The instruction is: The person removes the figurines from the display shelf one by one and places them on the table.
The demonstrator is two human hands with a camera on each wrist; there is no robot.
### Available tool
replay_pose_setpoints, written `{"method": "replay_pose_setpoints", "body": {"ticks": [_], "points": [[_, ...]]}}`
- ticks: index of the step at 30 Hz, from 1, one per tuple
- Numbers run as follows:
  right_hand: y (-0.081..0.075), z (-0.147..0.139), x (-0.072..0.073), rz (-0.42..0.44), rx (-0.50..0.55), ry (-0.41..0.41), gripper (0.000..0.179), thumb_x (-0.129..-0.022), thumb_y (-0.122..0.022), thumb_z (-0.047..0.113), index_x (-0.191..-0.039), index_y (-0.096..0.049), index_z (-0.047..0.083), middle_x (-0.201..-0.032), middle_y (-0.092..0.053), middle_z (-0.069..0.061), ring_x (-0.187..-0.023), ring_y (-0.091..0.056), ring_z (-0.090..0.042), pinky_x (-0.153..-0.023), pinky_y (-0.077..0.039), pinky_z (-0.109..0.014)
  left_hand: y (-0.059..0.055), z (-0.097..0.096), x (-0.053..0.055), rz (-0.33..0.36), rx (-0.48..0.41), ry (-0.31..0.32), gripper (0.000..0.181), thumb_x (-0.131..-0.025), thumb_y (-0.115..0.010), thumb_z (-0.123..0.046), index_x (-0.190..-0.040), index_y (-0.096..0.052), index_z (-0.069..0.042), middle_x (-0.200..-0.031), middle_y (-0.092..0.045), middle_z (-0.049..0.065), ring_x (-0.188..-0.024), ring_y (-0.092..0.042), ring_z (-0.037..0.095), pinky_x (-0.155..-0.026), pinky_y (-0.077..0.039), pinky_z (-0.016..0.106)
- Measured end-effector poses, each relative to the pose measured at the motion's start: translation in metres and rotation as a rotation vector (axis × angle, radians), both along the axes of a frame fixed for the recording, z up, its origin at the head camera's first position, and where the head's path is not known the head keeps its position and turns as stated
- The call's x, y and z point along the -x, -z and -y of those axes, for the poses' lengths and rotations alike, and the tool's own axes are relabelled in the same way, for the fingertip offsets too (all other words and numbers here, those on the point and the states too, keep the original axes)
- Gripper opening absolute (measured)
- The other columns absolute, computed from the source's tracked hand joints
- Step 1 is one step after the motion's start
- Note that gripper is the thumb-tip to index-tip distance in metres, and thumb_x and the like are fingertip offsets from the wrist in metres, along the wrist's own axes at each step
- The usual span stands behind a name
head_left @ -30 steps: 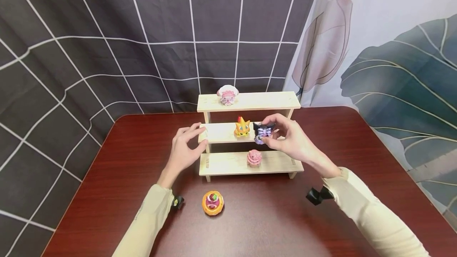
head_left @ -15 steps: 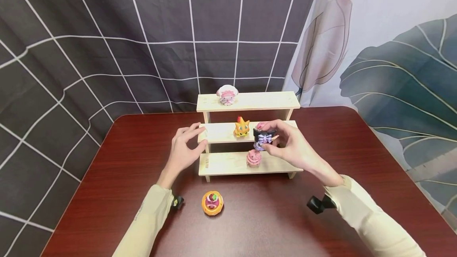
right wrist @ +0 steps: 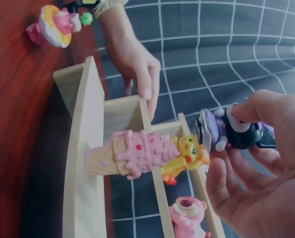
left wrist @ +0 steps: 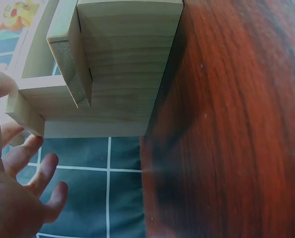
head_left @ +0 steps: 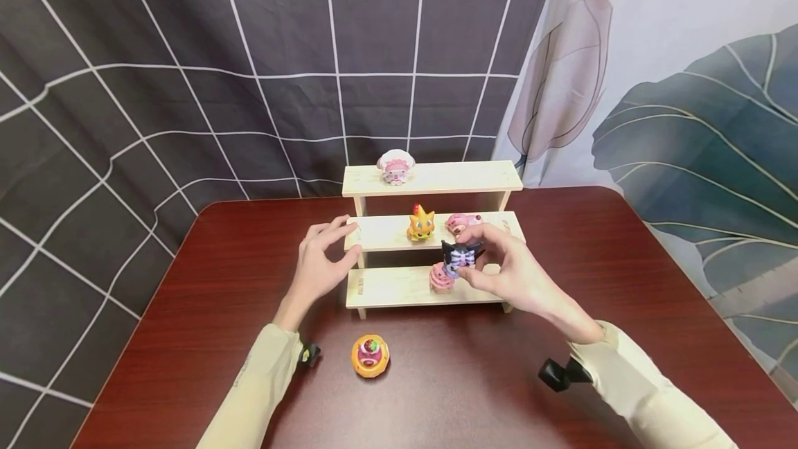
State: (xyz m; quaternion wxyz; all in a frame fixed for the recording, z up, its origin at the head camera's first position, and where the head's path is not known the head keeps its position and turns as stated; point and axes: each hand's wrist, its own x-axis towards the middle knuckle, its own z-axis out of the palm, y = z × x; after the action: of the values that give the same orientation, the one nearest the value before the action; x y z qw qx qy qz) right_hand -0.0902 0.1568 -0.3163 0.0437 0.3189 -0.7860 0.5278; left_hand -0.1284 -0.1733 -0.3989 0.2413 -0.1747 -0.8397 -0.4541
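My right hand (head_left: pixel 520 272) pinches a black-and-purple figurine (head_left: pixel 458 259) with pointed ears, held in front of the shelf between thumb and fingers. In the right wrist view the small figurine (right wrist: pixel 240 128) lies sideways across the fingertips. My left hand (head_left: pixel 321 258) is at the left end of the wooden three-tier shelf (head_left: pixel 386 289), fingers spread, fingertips at the middle board's end. An orange-yellow figurine (head_left: pixel 421 224) and a pink figurine (head_left: pixel 463 222) stand on the middle tier. Below, a pink ice-cream cone figurine (head_left: pixel 440 277) is partly hidden by the held one.
A white-and-pink figurine (head_left: pixel 395 167) sits on the top tier, left of its middle. On the dark red table (head_left: pixel 449 393), in front of the shelf, lies an orange round figurine (head_left: pixel 370 356) with a berry on top. A grid-patterned curtain (head_left: pixel 280 109) hangs behind.
My right hand has drawn the black-and-purple figurine down and toward me from the middle tier, and the pink figurine behind has come into sight. My left hand has stayed in place.
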Motion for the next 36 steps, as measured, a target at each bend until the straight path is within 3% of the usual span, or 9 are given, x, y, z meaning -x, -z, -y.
{"method": "replay_pose_setpoints", "body": {"ticks": [21, 29, 36], "points": [[0.010, 0.011, -0.021, -0.019, -0.006, -0.055, 0.040, -0.077, -0.077, -0.010, -0.111, -0.063, 0.006, -0.105, -0.068, -0.004, -0.078, -0.062, -0.016, -0.064, -0.052, -0.028, 0.000, 0.000, 0.000, 0.004, -0.007, 0.007, 0.039, -0.082, -0.079, -0.015, -0.120, -0.074, -0.007, -0.132, -0.064, 0.009, -0.110, -0.053, 0.030, -0.090, -0.038, 0.053], [0.016, 0.018, -0.027, -0.012, 0.041, -0.142, 0.042, -0.077, -0.076, -0.013, -0.112, -0.062, 0.006, -0.114, -0.067, -0.014, -0.093, -0.063, -0.016, -0.064, -0.053, -0.029, -0.002, 0.001, 0.000, -0.002, -0.010, 0.012, 0.039, -0.082, -0.079, -0.014, -0.120, -0.074, -0.006, -0.131, -0.064, 0.011, -0.110, -0.053, 0.031, -0.090, -0.038, 0.053], [0.024, 0.022, -0.033, 0.007, 0.030, -0.134, 0.039, -0.077, -0.078, -0.009, -0.110, -0.062, 0.006, -0.112, -0.064, -0.015, -0.093, -0.062, -0.015, -0.062, -0.053, -0.029, -0.001, 0.000, 0.001, -0.007, -0.003, 0.010, 0.039, -0.082, -0.079, -0.014, -0.120, -0.074, -0.006, -0.131, -0.065, 0.011, -0.109, -0.053, 0.031, -0.089, -0.039, 0.053]]}}
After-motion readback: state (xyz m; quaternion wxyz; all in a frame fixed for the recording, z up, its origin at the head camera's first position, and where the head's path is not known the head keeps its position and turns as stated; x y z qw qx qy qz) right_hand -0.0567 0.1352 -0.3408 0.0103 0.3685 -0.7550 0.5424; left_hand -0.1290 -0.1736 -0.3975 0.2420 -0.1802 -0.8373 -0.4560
